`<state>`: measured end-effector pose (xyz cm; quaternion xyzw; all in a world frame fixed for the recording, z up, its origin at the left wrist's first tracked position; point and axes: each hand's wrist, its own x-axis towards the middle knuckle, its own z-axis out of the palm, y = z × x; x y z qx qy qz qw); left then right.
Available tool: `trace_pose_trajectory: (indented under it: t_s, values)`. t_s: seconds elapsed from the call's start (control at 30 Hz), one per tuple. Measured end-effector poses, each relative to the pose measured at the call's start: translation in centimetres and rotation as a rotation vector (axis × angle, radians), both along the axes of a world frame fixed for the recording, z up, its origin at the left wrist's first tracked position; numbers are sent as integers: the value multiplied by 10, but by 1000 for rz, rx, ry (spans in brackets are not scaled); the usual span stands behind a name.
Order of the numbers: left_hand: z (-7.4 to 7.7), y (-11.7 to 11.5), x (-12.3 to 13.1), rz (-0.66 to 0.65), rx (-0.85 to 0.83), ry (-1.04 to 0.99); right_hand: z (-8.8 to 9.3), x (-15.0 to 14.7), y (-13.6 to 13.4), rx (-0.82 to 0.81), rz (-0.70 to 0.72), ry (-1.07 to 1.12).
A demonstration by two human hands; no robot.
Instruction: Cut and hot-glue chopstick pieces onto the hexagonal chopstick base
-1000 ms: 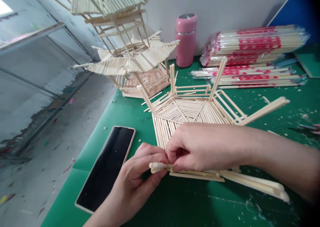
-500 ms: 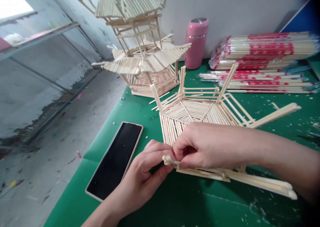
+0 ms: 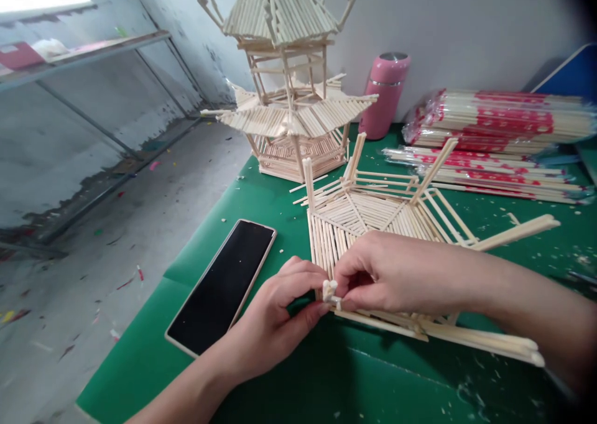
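Observation:
A six-sided base of pale wooden sticks (image 3: 321,234) lies in front of me, with posts standing or leaning at its corners. At its near left corner, my left hand (image 3: 280,309) pinches a short corner post (image 3: 329,289) between thumb and fingers. My right hand (image 3: 377,275) reaches across the base from the right. Its thumb and bent index finger close on a thin wooden stick (image 3: 334,301) beside that post; most of the stick is hidden by the fingers. Another post (image 3: 494,340) slants out toward the lower right, under my right forearm.
A finished-looking stick pagoda (image 3: 298,116) stands behind the base. A phone (image 3: 224,284) lies on the green table cover (image 3: 280,387), left of my hands. Behind are a pink flask (image 3: 386,97) and plastic-wrapped chopstick bundles (image 3: 513,122). The table's left edge drops to a littered floor (image 3: 116,256).
The camera view has shifted, so the background sits further right and lower. The corner post between my hands points more upright toward me. Both hands keep nearly the same hold.

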<state>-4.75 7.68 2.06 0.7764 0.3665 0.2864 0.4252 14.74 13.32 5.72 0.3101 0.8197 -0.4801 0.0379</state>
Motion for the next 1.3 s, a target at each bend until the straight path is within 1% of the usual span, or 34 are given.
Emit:
trace_pose_trajectory:
  t_s: [0.13,0.37,0.97,1.07,1.2,1.3]
  values:
    - [2,1,1,-18,8,24,2,-1,0,-17,-8,-18]
    - [1,1,1,-28,3,16,2,0,0,-40,-9,-4]
    - [0,2,3,-37,57,-27,4,-2,-1,-2,-2,-3]
    - [-2,2,3,-23,66,-35,2,-2,-1,-4,-8,-23]
    - [-4,0,0,22,16,-8,-1,-2,-1,1,-1,-41]
    - [-4,0,-1,22,9,9,0,-3,-1,8,3,-56]
